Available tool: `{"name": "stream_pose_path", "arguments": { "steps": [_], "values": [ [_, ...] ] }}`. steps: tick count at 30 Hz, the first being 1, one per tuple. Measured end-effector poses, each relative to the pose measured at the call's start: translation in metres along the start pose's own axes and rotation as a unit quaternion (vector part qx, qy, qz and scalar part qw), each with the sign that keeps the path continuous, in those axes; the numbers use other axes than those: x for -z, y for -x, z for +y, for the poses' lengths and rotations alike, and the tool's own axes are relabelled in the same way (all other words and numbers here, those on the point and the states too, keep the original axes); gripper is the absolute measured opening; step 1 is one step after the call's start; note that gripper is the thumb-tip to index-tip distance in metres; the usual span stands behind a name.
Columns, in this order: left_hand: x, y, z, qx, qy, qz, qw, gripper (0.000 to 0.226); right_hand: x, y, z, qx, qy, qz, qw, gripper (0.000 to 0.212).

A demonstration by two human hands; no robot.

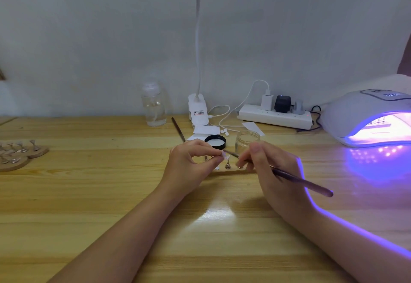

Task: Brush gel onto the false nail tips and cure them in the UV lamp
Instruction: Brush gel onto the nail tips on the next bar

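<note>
My left hand pinches a small stand with a clear false nail tip on its end, held above the table centre. My right hand grips a dark purple brush, and its bristle end touches the nail tip. Just behind the hands stands an open glass gel jar, with its black lid lying to the left. Other small metal stands rest on a wooden piece under my hands. The UV lamp glows violet at the right, with stands inside it.
Wooden discs holding several nail tips lie at the far left. A clear pump bottle, a clip desk lamp, a power strip with cables, paper scraps and a second brush line the back of the table.
</note>
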State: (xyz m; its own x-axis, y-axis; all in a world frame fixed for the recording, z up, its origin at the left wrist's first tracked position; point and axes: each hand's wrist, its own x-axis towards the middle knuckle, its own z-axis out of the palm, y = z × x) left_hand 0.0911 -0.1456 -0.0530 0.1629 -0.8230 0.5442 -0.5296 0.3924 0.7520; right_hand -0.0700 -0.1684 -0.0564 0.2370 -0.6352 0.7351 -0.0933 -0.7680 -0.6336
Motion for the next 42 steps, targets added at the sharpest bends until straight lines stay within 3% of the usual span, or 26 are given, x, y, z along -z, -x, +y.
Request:
{"name": "stream_pose_path", "arguments": {
  "steps": [17, 21, 25, 42],
  "values": [
    [-0.0003, -0.0012, -0.0024, 0.011, 0.017, -0.004, 1.0, 0.014, -0.0017, -0.0003, 0.0003, -0.038, -0.03, -0.013, 0.999, 0.034],
    [0.0003, -0.0004, -0.0015, 0.011, 0.023, -0.012, 1.0, 0.012, -0.0026, 0.0013, -0.0008, -0.068, -0.085, 0.007, 0.994, 0.036],
    [-0.0001, -0.0009, -0.0013, 0.015, 0.028, -0.012, 0.999, 0.012, -0.0019, -0.0004, -0.0013, -0.05, -0.038, -0.006, 0.998, 0.036],
    [-0.0003, -0.0015, -0.0026, 0.009, 0.013, -0.011, 1.0, 0.012, -0.0033, 0.0006, 0.0014, -0.057, -0.034, -0.018, 0.998, 0.038]
  ]
}}
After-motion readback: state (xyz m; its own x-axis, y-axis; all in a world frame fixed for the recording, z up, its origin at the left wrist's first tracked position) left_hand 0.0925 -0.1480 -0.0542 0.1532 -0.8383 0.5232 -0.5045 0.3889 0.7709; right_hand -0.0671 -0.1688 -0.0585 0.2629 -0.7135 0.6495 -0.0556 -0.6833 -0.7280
